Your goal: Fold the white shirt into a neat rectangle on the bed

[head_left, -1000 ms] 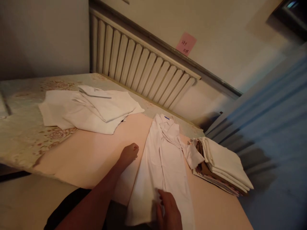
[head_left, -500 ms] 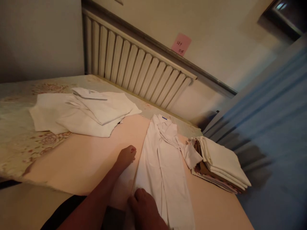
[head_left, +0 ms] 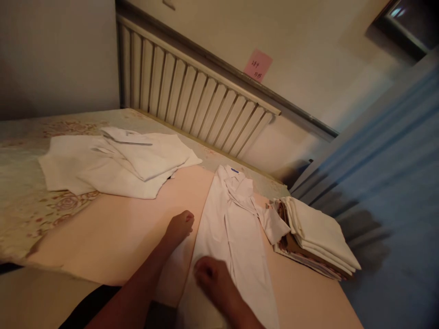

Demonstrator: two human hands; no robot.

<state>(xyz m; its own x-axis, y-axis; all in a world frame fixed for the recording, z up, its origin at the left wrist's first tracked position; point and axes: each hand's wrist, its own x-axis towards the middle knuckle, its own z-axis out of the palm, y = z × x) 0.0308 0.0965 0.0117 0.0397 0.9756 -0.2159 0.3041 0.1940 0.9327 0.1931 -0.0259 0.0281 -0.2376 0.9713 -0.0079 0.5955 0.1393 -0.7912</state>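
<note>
A white shirt [head_left: 236, 219] lies lengthwise on the pink table surface [head_left: 120, 228], folded narrow, collar at the far end and one sleeve sticking out to the right. My left hand [head_left: 180, 227] rests at the shirt's left edge, fingers curled down onto the cloth. Lower on the shirt, my right hand [head_left: 212, 276] presses on its left part with the fingers bent; whether it pinches cloth is hidden.
A loose heap of white garments [head_left: 116, 160] lies at the back left on a flowered cloth [head_left: 20, 205]. A stack of folded white cloths [head_left: 315, 233] sits at the right. A radiator [head_left: 192, 100] lines the wall behind; blue fabric [head_left: 394, 192] hangs at right.
My right hand has slid from the shirt's lower middle to its left part and a little further up. The left hand has barely shifted. The camera has tilted slightly.
</note>
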